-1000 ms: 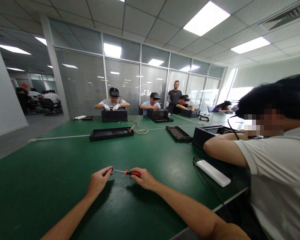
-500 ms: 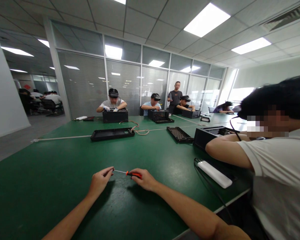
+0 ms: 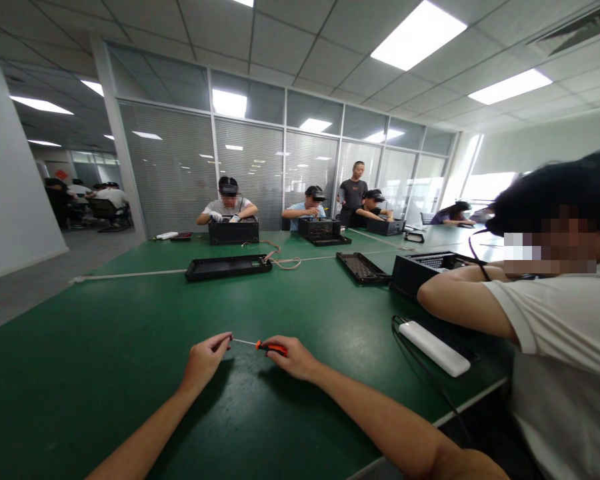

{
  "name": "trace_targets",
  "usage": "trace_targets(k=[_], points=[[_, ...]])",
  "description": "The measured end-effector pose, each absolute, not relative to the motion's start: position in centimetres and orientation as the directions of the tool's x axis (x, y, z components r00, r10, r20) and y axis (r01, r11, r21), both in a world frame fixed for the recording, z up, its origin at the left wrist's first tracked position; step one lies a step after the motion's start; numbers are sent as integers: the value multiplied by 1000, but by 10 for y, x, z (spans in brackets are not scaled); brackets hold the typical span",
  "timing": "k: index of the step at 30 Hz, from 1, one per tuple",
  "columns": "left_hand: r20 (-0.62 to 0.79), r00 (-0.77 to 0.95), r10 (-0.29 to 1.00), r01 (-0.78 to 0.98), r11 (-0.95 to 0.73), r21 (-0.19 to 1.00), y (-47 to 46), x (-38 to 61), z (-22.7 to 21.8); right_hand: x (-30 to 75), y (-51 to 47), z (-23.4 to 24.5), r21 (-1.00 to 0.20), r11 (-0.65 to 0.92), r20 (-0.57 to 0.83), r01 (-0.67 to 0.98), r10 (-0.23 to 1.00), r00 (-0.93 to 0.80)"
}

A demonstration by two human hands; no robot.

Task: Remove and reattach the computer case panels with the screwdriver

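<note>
**Holding a screwdriver (image 3: 259, 345) above the green worktop (image 3: 105, 333)**

Gripping its red-and-black handle (image 3: 276, 349) in the fingers of the right hand (image 3: 296, 361), pointing its shaft (image 3: 244, 342) at the left hand (image 3: 203, 362). Pinching a small dark piece (image 3: 231, 338), too tiny to identify, in the left fingers at the tip. Facing a black panel (image 3: 225, 269) farther off.

The screwdriver (image 3: 276, 349) is above the surface (image 3: 130, 333), between the hands: left hand (image 3: 203, 363) at its tip, right hand (image 3: 295, 359) around its handle. Beyond the screwdriver, slightly left, lies a long panel (image 3: 220, 269) with a cable (image 3: 287, 265) at its right end. Beyond it rightward lies another panel (image 3: 363, 269), beside a case (image 3: 404, 277). Right of it lies a power bank (image 3: 435, 348).
</note>
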State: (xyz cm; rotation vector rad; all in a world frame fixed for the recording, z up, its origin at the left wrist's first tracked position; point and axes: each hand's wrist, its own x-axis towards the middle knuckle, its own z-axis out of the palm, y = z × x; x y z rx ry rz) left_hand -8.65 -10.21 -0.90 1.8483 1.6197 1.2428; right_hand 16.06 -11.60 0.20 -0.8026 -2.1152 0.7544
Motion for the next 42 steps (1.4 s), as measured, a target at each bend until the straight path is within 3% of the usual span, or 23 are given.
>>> trace_targets(k=[42], points=[[402,-58,914,605,-288,742,-100,-88,-11,157,-114,1,-697,641,418,320,726,-545]])
